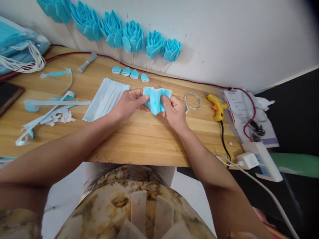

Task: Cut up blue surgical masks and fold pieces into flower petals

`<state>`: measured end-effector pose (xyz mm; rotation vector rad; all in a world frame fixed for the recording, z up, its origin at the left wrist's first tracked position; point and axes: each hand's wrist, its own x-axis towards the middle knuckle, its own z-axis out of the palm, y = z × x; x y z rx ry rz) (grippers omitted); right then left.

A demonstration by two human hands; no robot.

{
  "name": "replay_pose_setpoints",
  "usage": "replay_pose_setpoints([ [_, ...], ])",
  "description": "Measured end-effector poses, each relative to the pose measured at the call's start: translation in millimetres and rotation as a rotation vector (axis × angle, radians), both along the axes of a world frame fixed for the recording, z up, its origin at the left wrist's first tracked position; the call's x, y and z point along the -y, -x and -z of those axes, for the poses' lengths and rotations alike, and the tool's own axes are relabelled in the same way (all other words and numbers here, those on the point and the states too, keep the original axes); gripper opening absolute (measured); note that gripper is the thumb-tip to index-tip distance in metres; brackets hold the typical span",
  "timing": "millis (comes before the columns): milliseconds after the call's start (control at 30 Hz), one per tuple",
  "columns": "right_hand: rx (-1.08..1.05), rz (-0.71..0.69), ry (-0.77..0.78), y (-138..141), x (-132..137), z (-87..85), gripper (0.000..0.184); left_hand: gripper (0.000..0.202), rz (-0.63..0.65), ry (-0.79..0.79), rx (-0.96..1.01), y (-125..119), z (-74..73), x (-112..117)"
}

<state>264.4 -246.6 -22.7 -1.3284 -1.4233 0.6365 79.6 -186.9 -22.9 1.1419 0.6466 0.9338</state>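
Both hands hold a small light-blue piece of mask fabric [157,99] just above the wooden table [139,139]. My left hand [129,103] pinches its left edge with thumb and fingers. My right hand [174,109] grips its right side, fingers curled around it. A flat white-blue face mask [106,99] lies just left of my left hand. Several small folded blue petals [131,72] sit in a row behind the hands.
Several blue fabric flowers [112,30] lean against the wall. A tape roll [193,100], a yellow glue gun [216,105], papers and a power strip [261,160] lie to the right. Cut strips and scraps [50,111] and a mask pack [17,49] are at left.
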Motion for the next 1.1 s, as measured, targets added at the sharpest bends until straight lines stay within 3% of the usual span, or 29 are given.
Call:
replay_pose_setpoints([
  [100,-0.060,0.105,-0.002,-2.7,-1.3,0.6,0.057,0.017,-0.082,-0.003,0.023,1.8,-2.2,-3.1],
  [167,-0.054,0.097,0.010,-2.4,-1.2,0.7,0.057,0.016,-0.112,0.003,0.025,2.9,-4.1,-4.3],
  [300,0.021,0.005,0.032,-0.8,-0.1,0.0,0.056,0.017,-0.033,0.028,-0.007,2.4,-6.6,-2.4],
  [467,-0.070,0.122,-0.014,-4.0,-2.2,1.6,0.056,0.019,-0.108,-0.003,0.013,2.7,-7.5,-4.2],
  [633,0.009,-0.003,0.022,0.7,0.6,0.8,0.054,0.016,-0.027,0.002,0.002,0.9,-2.9,-2.7],
  [800,-0.072,0.126,0.005,-4.2,-1.4,0.6,0.055,0.013,-0.112,-0.020,0.033,3.3,-5.6,-5.6],
  [1000,0.033,-0.006,0.040,0.6,1.1,-0.4,0.054,0.013,-0.054,0.011,0.021,0.8,-7.1,-2.2],
  [1100,-0.035,0.088,0.031,-2.7,-0.7,-0.7,0.054,0.015,-0.063,0.012,0.000,0.8,-8.1,-2.4],
])
